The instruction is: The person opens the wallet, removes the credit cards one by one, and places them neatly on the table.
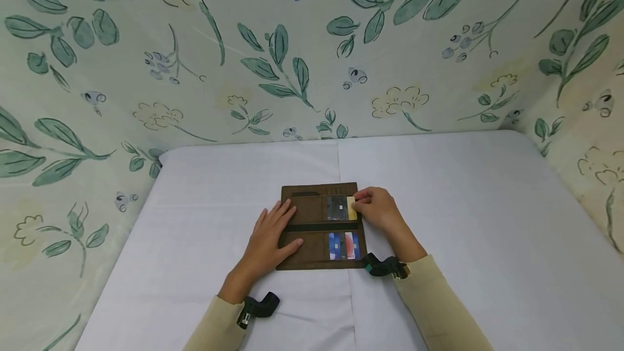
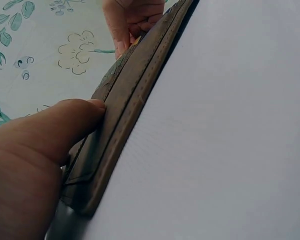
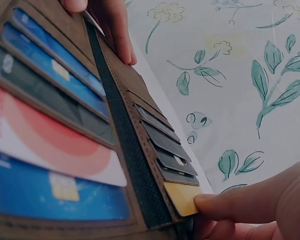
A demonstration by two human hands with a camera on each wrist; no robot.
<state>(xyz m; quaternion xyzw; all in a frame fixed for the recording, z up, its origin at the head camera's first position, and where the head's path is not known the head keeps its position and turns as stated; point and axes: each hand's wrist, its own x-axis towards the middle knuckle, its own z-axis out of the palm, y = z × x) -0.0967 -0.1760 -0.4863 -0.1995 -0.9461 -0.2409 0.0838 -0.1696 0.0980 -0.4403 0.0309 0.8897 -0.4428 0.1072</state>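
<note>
A brown leather wallet [image 1: 308,211] lies spread open on the white table, its card slots at the right. My left hand [image 1: 265,236] rests on its left edge with fingers extended; the left wrist view shows the thumb [image 2: 80,117] pressing the leather. At the upper right slots, my right hand [image 1: 381,209] pinches the outer edge of a yellow card [image 3: 182,199] between thumb and fingers. That card sits partly inside its slot, beside several dark cards [image 3: 167,147]. Blue cards [image 3: 35,185] and a red-and-white card [image 3: 60,145] fill the other panel's slots.
The white cloth-covered table [image 1: 463,205] extends around the wallet. Behind and beside it hangs a leaf-and-flower patterned cloth [image 1: 302,42]. Black wrist-worn devices [image 1: 260,306] sit on both forearms, close to the wallet's near side.
</note>
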